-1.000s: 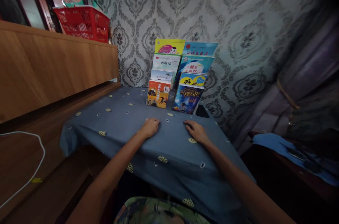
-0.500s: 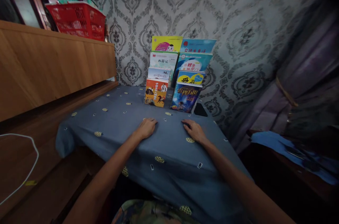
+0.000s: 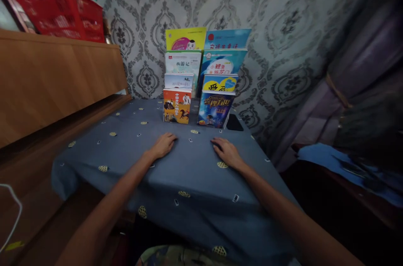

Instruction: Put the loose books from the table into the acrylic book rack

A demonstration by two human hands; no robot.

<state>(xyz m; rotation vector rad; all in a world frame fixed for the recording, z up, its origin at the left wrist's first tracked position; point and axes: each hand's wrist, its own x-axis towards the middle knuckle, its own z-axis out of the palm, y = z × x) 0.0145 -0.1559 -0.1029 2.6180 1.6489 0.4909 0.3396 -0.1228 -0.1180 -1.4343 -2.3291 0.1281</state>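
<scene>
My left hand (image 3: pixel 164 144) lies on the blue-grey tablecloth (image 3: pixel 126 152), fingers stretched forward, holding nothing. Across from it my right hand (image 3: pixel 227 151) rests on the cloth too, its fingers and thumb a little apart. Beyond the hands, books stand upright in two stepped columns. An orange book (image 3: pixel 176 107) fronts the left column, nearest my left hand; behind it rise a pale book (image 3: pixel 179 81), a light green book (image 3: pixel 183 63) and a yellow book (image 3: pixel 185 39). A dark blue book (image 3: pixel 215 109) fronts the right column, before a yellow-and-blue book (image 3: pixel 219 83) and two blue ones.
A black phone-like slab (image 3: pixel 234 122) lies right of the books. A wooden cabinet (image 3: pixel 63 81) with a red basket (image 3: pixel 64 14) on top borders the left. Patterned wallpaper is behind, a tied curtain (image 3: pixel 308 89) on the right, and blue cloth (image 3: pixel 330 163) lower right.
The camera view has shifted, so the books sit farther left and higher and look slightly larger. My hands stay on the cloth, the left a bit farther from the right.
</scene>
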